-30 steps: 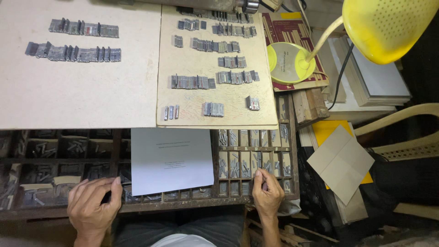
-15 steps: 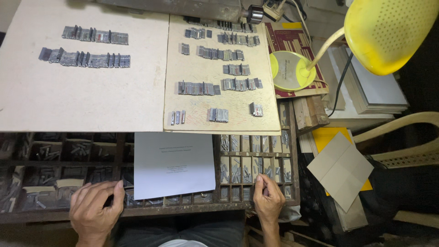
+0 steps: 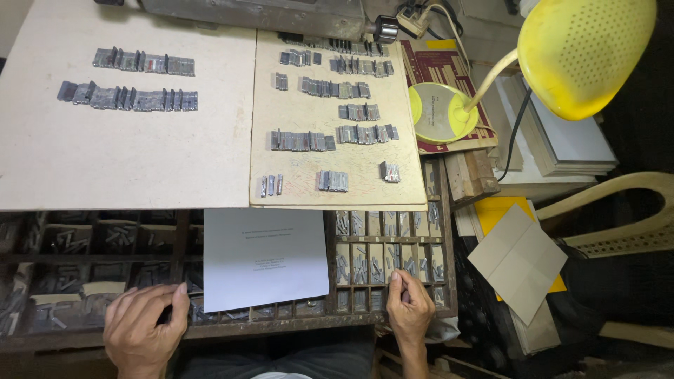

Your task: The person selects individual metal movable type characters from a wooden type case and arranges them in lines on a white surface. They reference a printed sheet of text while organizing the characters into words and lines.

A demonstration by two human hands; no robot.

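Observation:
A wooden type case [image 3: 449, 281] with many small compartments of metal type pieces lies in front of me. My left hand [image 3: 144, 330] rests on its near left edge, fingers curled over a small dark thing; whether it grips it I cannot tell. My right hand [image 3: 408, 309] reaches into a compartment at the lower right, fingertips pinched on a small metal type piece [image 3: 394, 275]. A white printed sheet [image 3: 263, 256] lies on the case between my hands.
Two boards [image 3: 140, 161] [image 3: 309, 189] above the case carry rows of grey metal type. A yellow desk lamp [image 3: 586, 49] stands at the upper right, its round base [image 3: 439, 112] on a patterned book. Cardboard pieces [image 3: 516, 260] and a plastic chair [image 3: 632, 210] are at right.
The view has tilted down a little, so the boards sit lower in the frame. Both hands stay at the case's near edge; the right hand has shifted slightly within the lower right compartments.

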